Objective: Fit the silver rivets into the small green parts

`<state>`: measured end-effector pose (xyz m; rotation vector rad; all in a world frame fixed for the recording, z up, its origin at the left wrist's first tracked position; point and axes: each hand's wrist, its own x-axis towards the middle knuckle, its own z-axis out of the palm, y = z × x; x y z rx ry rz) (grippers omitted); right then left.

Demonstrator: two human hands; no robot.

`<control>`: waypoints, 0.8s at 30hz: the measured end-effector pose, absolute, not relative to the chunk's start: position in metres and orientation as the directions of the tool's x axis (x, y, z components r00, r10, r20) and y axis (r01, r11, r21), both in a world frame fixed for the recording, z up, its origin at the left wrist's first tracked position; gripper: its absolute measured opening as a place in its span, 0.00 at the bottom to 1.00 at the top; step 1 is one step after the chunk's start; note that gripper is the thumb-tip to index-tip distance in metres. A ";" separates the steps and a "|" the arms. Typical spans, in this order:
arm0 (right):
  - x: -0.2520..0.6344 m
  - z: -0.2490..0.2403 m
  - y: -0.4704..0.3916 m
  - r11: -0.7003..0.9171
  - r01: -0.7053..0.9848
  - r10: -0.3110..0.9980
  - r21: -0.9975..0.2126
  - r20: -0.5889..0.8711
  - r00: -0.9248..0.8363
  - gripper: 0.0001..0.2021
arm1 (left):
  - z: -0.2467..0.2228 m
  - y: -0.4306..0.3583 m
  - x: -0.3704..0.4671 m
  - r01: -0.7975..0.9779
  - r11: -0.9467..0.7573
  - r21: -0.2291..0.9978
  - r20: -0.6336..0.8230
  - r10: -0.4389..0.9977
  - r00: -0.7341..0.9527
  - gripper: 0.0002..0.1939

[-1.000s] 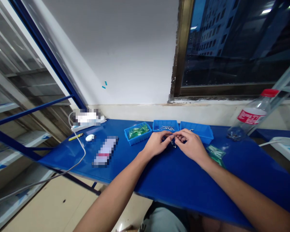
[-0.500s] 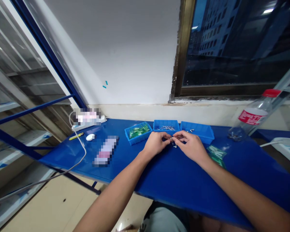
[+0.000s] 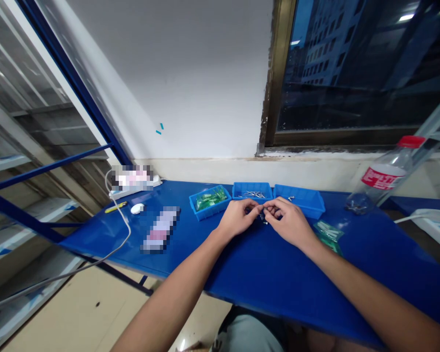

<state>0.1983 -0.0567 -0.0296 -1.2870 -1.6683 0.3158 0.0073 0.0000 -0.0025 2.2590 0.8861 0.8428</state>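
My left hand (image 3: 238,216) and my right hand (image 3: 288,219) meet above the blue table, just in front of the blue bins. Both are closed in a pinch, thumb against fingers, with their tips almost touching. Whatever sits between the fingertips is too small and too covered to name. A small shiny metal piece (image 3: 266,223) shows just below the fingertips. Behind my hands, the middle blue bin (image 3: 238,190) holds several thin metal screws or pins (image 3: 254,194). In the right blue bin (image 3: 313,203) lies a small metal piece (image 3: 291,198).
Green packets (image 3: 209,198) fill the left blue bin (image 3: 205,213). More green packets (image 3: 330,235) lie beside my right forearm. A red-capped plastic bottle (image 3: 383,176) stands at the right. On the left are a blurred-out flat object (image 3: 160,229), a yellow cutter (image 3: 115,207) and a cable (image 3: 126,230).
The fingers of both hands have shifted slightly and curled in more around the pinch. The bins, packets and bottle stay where they were.
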 end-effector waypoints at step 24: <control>0.207 -0.023 -0.053 0.422 0.722 0.779 -0.549 0.627 0.022 0.02 | -0.010 0.004 0.008 0.318 -0.601 0.733 0.347 0.732 0.586 0.14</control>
